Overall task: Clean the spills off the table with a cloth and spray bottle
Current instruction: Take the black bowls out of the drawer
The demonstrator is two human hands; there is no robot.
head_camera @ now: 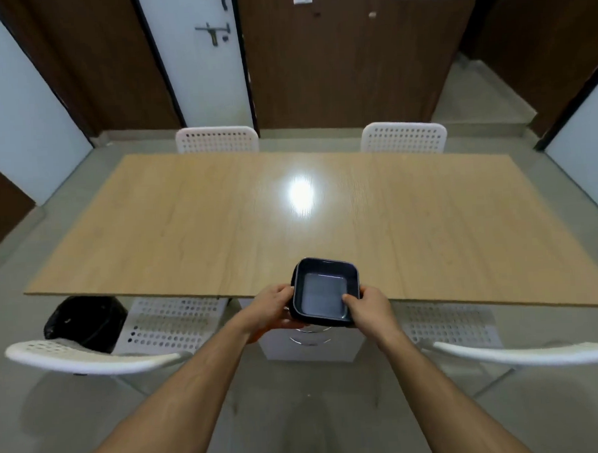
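A long light-wood table (188,231) fills the middle of the view, with a bright light glare near its centre. I hold a dark square bowl (324,292) with both hands over the table's near edge; it looks like two bowls stacked. My left hand (272,308) grips its left side and my right hand (368,309) grips its right front corner, thumb over the rim. No cloth or spray bottle is in view, and I cannot make out any spill on the tabletop.
Two white perforated chairs (216,140) stand at the far side and two more (91,358) at the near side, left and right of me. A black bin bag (86,321) sits under the table's left end. A white box (309,345) stands below the bowl.
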